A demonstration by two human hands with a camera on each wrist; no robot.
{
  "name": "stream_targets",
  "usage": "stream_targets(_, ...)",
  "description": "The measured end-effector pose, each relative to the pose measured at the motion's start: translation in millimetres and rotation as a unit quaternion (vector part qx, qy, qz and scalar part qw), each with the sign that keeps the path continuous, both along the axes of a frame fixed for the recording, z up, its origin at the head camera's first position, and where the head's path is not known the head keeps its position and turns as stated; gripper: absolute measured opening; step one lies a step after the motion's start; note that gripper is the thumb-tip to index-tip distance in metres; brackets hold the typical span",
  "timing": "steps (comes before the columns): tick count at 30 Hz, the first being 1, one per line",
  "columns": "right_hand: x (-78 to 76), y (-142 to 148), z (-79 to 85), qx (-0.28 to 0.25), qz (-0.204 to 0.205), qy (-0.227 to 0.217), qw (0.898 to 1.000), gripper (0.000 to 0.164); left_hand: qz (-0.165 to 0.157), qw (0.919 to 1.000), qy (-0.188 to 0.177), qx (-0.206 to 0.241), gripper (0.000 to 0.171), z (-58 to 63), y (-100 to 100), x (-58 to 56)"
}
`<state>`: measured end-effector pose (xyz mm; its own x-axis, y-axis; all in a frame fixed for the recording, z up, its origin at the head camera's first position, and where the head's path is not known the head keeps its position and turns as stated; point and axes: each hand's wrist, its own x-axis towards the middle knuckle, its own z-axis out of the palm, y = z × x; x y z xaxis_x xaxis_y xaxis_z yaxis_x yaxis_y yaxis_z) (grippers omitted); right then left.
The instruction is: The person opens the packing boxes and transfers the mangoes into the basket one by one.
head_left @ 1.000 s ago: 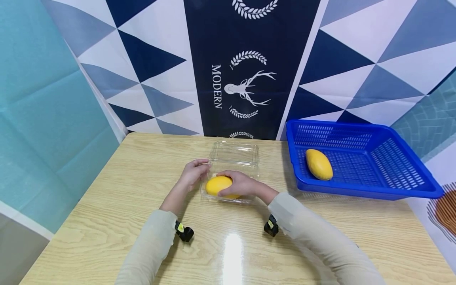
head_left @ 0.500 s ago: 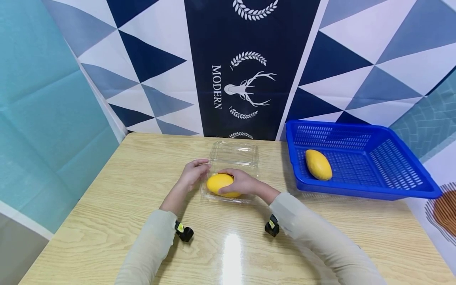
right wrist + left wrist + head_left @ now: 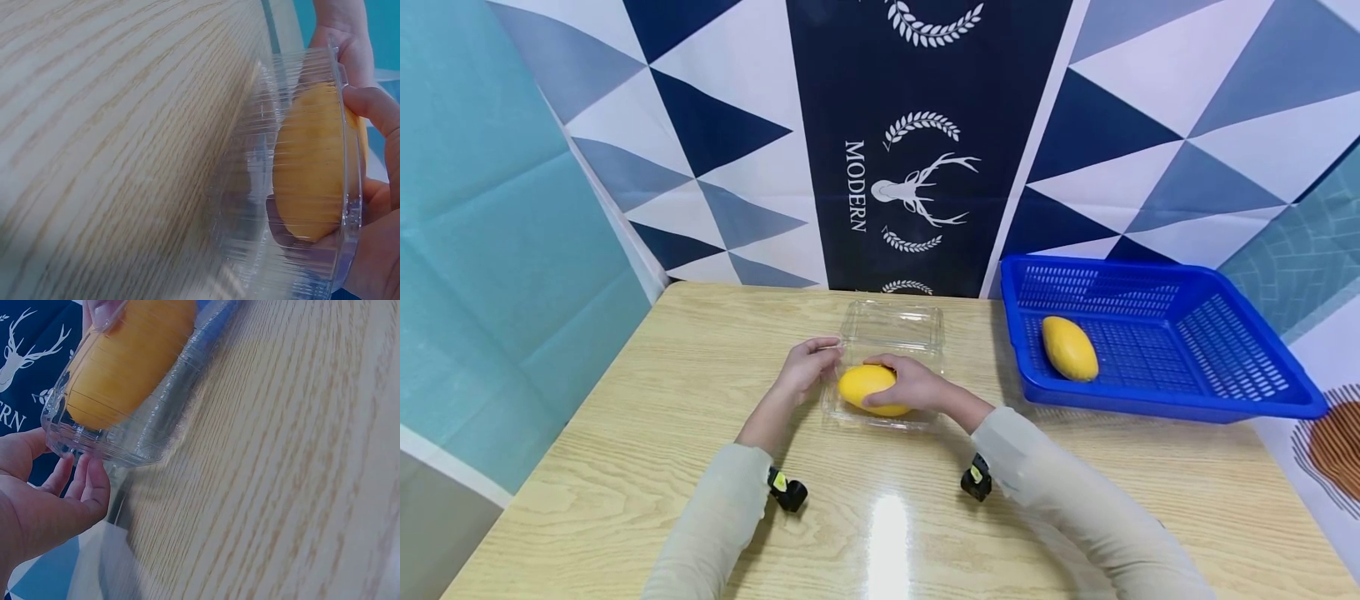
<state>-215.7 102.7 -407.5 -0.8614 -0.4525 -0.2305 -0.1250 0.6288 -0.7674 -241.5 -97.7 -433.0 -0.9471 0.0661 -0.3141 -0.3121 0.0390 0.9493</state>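
Observation:
A yellow mango (image 3: 861,386) sits in the base of a clear plastic clamshell box (image 3: 880,422), whose lid (image 3: 892,323) lies open toward the wall. My right hand (image 3: 916,386) grips the mango from its right side, thumb on the near side and fingers over the far side. At the box's left end, my left hand (image 3: 807,368) pinches the rim between thumb and fingers, as the left wrist view also shows. Through the ribbed box wall in the right wrist view, the mango (image 3: 309,162) appears with the right thumb at the rim.
To the right stands a blue plastic basket (image 3: 1180,407) with perforated walls; a second mango (image 3: 1070,348) lies in its left part. The wooden table (image 3: 647,433) meets a patterned wall cloth (image 3: 917,192) at the back.
The right hand and its mango have shifted slightly to the right inside the box. The left hand has kept its place at the rim.

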Motion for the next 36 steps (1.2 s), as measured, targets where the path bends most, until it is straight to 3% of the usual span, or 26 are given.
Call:
stream_targets(21, -3.0, 4.9, 6.6, -0.012, -0.033, 0.003, 0.999, 0.072, 0.009, 0.9998, 0.002, 0.018, 0.038, -0.5, 0.4, -0.7)
stream_targets(36, -3.6, 11.2, 12.8, -0.017, -0.047, 0.01, 0.999, 0.073, -0.001, 0.9999, 0.006, 0.011, 0.039, -1.5, -0.3, 0.8)
